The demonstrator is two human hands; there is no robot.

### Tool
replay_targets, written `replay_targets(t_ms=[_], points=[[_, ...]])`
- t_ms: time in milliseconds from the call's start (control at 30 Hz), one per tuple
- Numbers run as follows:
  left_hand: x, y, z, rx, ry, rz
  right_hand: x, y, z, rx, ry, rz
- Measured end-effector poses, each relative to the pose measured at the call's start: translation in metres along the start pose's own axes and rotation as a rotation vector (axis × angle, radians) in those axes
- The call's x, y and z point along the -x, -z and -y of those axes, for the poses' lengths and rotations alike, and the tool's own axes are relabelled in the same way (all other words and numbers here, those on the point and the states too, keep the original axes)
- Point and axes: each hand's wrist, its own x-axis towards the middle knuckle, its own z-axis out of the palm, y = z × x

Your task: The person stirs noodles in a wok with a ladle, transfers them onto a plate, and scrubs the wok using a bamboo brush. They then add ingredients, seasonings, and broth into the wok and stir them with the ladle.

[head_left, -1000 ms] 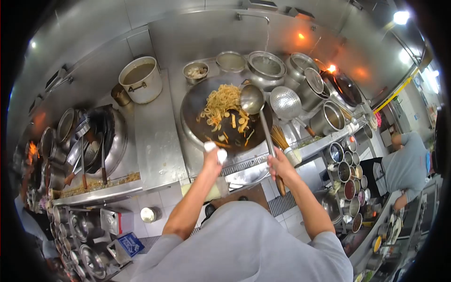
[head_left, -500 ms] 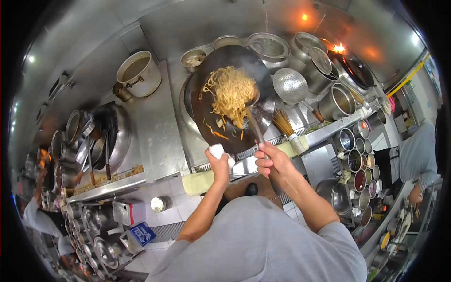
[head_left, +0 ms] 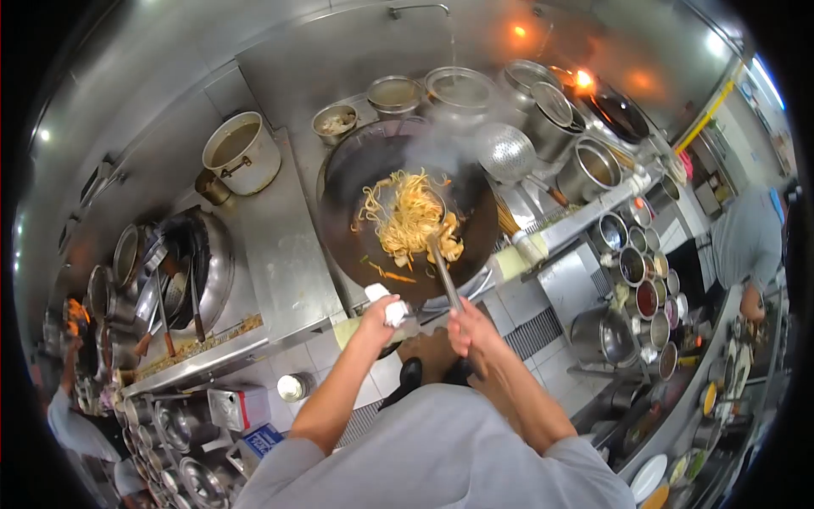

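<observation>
A dark wok (head_left: 346,256) holds a heap of noodles (head_left: 392,208) with orange strips, and steam rises over its far side. At the near rim my left hand (head_left: 373,324) is closed around a folded white cloth (head_left: 386,304); the wok's edge or handle beneath the cloth is hidden. My right hand (head_left: 475,331) grips the long handle of a ladle (head_left: 445,273). The ladle's head sits among the noodles, partly covered by them.
Behind the wok stand several pots (head_left: 458,89), and a perforated skimmer (head_left: 507,153) lies to its right. Flames (head_left: 583,80) burn at the back right. A large pot (head_left: 242,153) stands on the left counter. Seasoning containers (head_left: 649,324) line the right, near a co-worker (head_left: 746,237).
The wok, tilted before, now sits more level and lower on the burner. The noodles have shifted and spread, and the ladle has come nearer to me. The whole view has shifted slightly.
</observation>
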Motion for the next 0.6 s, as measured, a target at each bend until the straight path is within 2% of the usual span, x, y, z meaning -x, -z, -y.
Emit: replay_targets(t_ms=[67, 100, 167, 200, 267, 333, 400, 467, 600], points=[[-0.001, -0.002, -0.009, -0.144, -0.026, 0.051, 0.013, -0.014, 0.006, -0.367, -0.025, 0.077], [0.006, -0.012, -0.014, -0.129, -0.075, 0.031, 0.019, -0.010, 0.000, -0.378, 0.001, 0.078], [0.022, -0.034, -0.016, -0.098, -0.175, 0.035, 0.032, 0.003, -0.010, -0.642, -0.077, 0.326], [0.034, -0.048, -0.010, -0.136, -0.196, -0.048, 0.046, 0.009, -0.016, -0.647, -0.048, 0.322], [0.054, -0.060, 0.015, -0.223, -0.335, -0.012, 0.085, 0.018, -0.029, -0.579, 0.022, 0.335], [0.075, -0.067, 0.041, -0.280, -0.418, 0.051, 0.134, 0.039, -0.045, -0.500, 0.095, 0.247], [0.096, -0.070, 0.065, -0.250, -0.280, 0.128, 0.186, 0.077, -0.074, -0.209, 0.241, 0.246], [0.135, -0.091, 0.099, -0.225, -0.115, 0.172, 0.252, 0.092, -0.091, -0.205, 0.322, 0.172], [0.189, -0.128, 0.200, -0.296, 0.032, 0.251, 0.405, 0.101, -0.131, -0.223, 0.428, -0.099]])
